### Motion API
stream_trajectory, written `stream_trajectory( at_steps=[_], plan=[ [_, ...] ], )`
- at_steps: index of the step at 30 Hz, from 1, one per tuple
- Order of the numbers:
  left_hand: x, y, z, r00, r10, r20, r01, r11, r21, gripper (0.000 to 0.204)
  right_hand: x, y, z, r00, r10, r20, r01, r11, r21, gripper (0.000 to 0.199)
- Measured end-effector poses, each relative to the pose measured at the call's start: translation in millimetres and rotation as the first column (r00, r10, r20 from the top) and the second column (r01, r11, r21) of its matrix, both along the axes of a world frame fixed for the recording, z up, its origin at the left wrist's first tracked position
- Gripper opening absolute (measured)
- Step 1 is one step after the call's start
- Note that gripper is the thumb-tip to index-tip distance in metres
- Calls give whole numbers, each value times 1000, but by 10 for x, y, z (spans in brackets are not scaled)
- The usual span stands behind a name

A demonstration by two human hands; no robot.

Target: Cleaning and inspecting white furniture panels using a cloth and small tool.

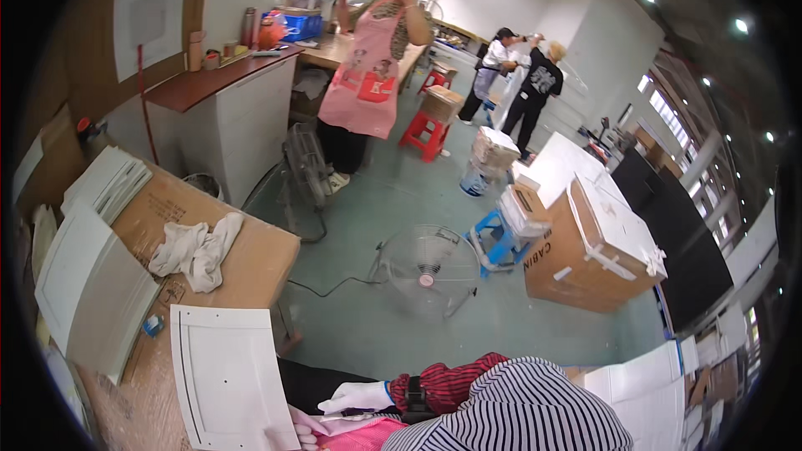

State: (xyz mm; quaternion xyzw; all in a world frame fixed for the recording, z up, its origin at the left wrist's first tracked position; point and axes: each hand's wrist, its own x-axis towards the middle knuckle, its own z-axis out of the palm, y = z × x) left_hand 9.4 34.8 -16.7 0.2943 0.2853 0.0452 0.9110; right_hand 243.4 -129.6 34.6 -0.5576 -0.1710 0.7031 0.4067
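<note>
A white cabinet door panel (227,376) with a recessed frame and small dark holes lies over the table's near edge. At its lower right edge my left hand (306,437), in a white glove and partly cut off by the picture's border, has its fingers bent round the panel. My right hand (359,397), also white-gloved, is closed in front of my pink apron (372,436); its fingers are pressed together around something pale that I cannot make out. A red-and-black cuff and a dark wrist strap show behind it.
The brown cardboard-covered table (238,259) carries a crumpled white cloth (199,250), stacked white panels (96,280) and a blue tape roll (153,326). A floor fan (426,280), blue stool (497,242) and large carton (576,250) stand beyond. A person in a pink apron (368,75) stands farther off.
</note>
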Motion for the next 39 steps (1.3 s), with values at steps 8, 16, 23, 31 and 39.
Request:
stream_trajectory(
  at_steps=[8, 16, 23, 31, 39],
  plan=[
    [249, -83, 777, 998, 15, 67, -21, 996, 85, 70, -16, -6, 204, 985, -86, -150, 97, 993, 67, 33],
    [175, -91, 729, 991, 41, 126, -46, 998, 38, 66, -96, -30, 182, 989, -34, -142, 51, 992, 118, 31],
    [198, -128, 619, 989, 111, 94, -114, 993, 22, 68, -126, -43, 206, 999, -17, 51, 10, 989, 145, 33],
    [155, -36, 321, 986, 110, 123, -113, 993, 22, 74, -63, -126, 277, 996, -20, 83, 11, 994, 112, 35],
    [94, 41, 197, 975, 44, 217, -61, 995, 73, 83, -72, -185, 107, 999, -20, 29, 11, 961, 276, 29]
  ],
)
